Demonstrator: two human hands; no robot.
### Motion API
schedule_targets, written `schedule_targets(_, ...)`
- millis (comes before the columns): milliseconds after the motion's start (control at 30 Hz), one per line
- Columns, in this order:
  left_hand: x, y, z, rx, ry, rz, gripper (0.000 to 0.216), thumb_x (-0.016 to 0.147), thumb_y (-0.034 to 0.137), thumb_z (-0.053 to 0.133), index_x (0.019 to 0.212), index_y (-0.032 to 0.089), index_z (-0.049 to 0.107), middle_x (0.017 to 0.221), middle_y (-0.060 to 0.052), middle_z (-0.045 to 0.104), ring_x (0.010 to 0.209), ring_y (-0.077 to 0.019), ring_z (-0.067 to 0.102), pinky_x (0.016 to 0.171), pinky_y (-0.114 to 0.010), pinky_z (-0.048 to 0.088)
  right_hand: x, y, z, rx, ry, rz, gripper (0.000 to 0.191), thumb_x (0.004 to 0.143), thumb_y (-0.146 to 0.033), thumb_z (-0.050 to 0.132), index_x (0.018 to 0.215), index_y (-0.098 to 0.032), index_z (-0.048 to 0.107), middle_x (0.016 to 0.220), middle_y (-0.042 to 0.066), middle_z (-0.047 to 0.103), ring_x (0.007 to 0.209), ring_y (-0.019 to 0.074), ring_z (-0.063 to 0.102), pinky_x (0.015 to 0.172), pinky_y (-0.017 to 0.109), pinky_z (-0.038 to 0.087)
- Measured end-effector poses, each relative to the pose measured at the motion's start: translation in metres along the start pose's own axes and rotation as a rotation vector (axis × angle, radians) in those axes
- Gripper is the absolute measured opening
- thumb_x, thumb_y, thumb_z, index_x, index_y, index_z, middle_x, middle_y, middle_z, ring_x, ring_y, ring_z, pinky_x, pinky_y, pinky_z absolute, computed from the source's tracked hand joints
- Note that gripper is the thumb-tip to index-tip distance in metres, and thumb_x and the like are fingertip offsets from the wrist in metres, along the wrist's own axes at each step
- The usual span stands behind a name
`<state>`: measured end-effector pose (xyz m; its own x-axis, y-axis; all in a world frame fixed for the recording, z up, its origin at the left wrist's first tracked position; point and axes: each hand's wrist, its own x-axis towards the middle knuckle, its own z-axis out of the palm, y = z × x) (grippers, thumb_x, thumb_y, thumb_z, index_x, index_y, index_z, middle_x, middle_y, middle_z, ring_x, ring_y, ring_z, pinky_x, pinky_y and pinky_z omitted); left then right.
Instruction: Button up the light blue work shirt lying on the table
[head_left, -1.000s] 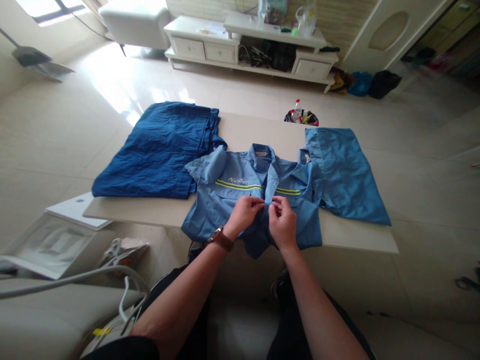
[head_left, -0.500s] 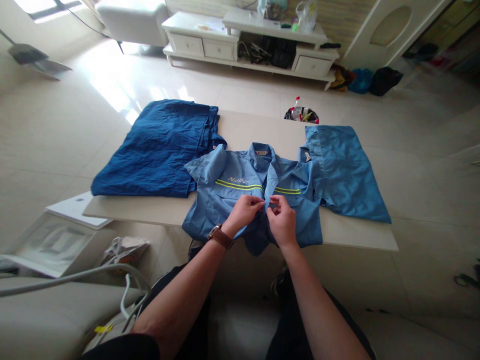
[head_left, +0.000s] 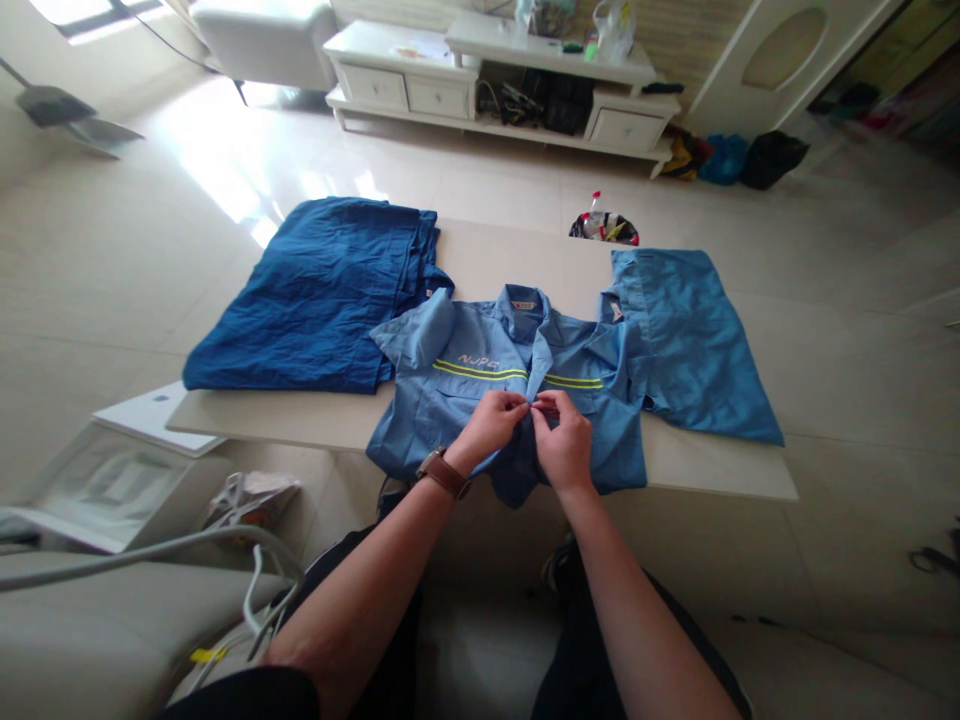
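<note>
A light blue short-sleeved work shirt (head_left: 480,345) with yellow stripes and white lettering lies face up on the white table (head_left: 517,250), its collar pointing away from me. My left hand (head_left: 495,422), with a brown-strapped watch at the wrist, pinches one front edge of the shirt. Close against it, my right hand (head_left: 562,437) pinches the other front edge. The fingertips of both hands nearly touch at the middle of the front opening. Whatever small part lies between the fingers is hidden. The shirt's lower hem hangs over the near table edge.
Folded dark blue clothing (head_left: 315,300) lies on the left of the table, folded light blue clothing (head_left: 694,345) on the right. Behind the table stands a bin (head_left: 604,228) with a bottle in it. A white box (head_left: 112,480) and a plastic bag (head_left: 251,505) sit at lower left.
My right fingers have closed in tighter toward my left fingertips at the shirt's front opening. The shirt and the folded clothes stay where they were.
</note>
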<state>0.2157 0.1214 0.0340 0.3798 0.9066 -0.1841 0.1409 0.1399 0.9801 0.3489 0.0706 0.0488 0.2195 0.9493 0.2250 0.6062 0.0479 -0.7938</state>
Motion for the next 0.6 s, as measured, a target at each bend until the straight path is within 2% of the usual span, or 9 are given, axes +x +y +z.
schedule_targets(133, 0.0, 0.0032, 0.0009, 0.038, 0.009, 0.009, 0.027, 0.084, 0.03, 0.061, 0.064, 0.012, 0.066, 0.059, 0.001, 0.056, 0.061, -0.0107, 0.044, 0.056, -0.024, 0.031, -0.0009, -0.0008, -0.0012, -0.035, 0.002, 0.012, 0.01, 0.089, -0.02, 0.057, 0.095, -0.024, 0.064, 0.09, 0.006, 0.076, 0.086, 0.0241, 0.072, 0.083, 0.036, 0.054)
schedule_targets(300, -0.0033, 0.0076, -0.0005, 0.186, 0.037, 0.015, 0.024, 0.087, 0.026, 0.061, 0.071, 0.012, 0.072, 0.067, -0.002, 0.066, 0.066, -0.013, 0.053, 0.064, -0.025, 0.039, -0.003, 0.0005, 0.0012, -0.071, 0.017, 0.005, 0.008, 0.089, -0.02, 0.056, 0.091, -0.024, 0.062, 0.088, 0.005, 0.075, 0.083, 0.0238, 0.071, 0.079, 0.035, 0.051)
schedule_targets(400, -0.0038, 0.0085, -0.0008, 0.272, 0.073, 0.02, 0.021, 0.087, 0.023, 0.061, 0.074, 0.012, 0.074, 0.068, -0.003, 0.067, 0.068, -0.0139, 0.055, 0.068, -0.026, 0.04, -0.0035, 0.0003, 0.0031, -0.08, 0.021, 0.0, 0.007, 0.089, -0.019, 0.056, 0.09, -0.024, 0.061, 0.087, 0.005, 0.074, 0.083, 0.0237, 0.07, 0.079, 0.034, 0.05)
schedule_targets(600, 0.0001, 0.0072, 0.0008, 0.176, 0.08, -0.027, 0.021, 0.088, 0.018, 0.058, 0.075, 0.01, 0.072, 0.07, -0.003, 0.067, 0.069, -0.0136, 0.055, 0.065, -0.025, 0.039, -0.0012, -0.0029, 0.002, -0.015, 0.022, -0.005, 0.007, 0.09, -0.021, 0.057, 0.093, -0.023, 0.063, 0.088, 0.006, 0.073, 0.084, 0.023, 0.07, 0.081, 0.035, 0.052)
